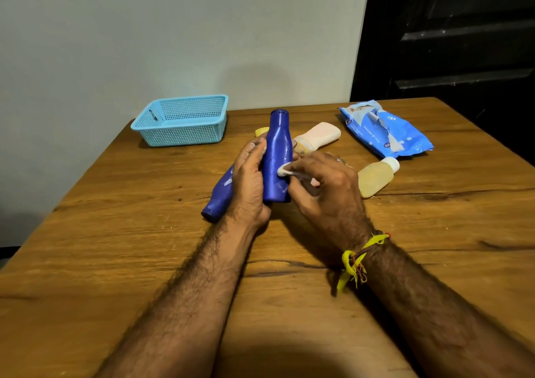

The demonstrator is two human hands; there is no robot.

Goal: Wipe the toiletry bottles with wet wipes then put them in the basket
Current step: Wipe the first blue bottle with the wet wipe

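Observation:
My left hand [249, 181] grips a dark blue bottle [277, 149] held upright above the table. My right hand [327, 186] presses a white wet wipe [285, 171] against the bottle's lower right side. A second dark blue bottle [218, 196] lies on the table behind my left hand, partly hidden by it. Behind the hands a cream bottle [320, 136] lies on its side, and a yellowish item [262, 131] peeks out beside the upright bottle. A translucent yellow bottle with a white cap [376, 178] lies to the right. The light blue mesh basket [179, 121] stands at the back left.
A blue wet-wipe pack [385, 130] lies open at the back right of the wooden table [144, 247]. A pale wall runs behind the table, with a dark doorway at the right. Yellow thread bands circle my right wrist [357, 262].

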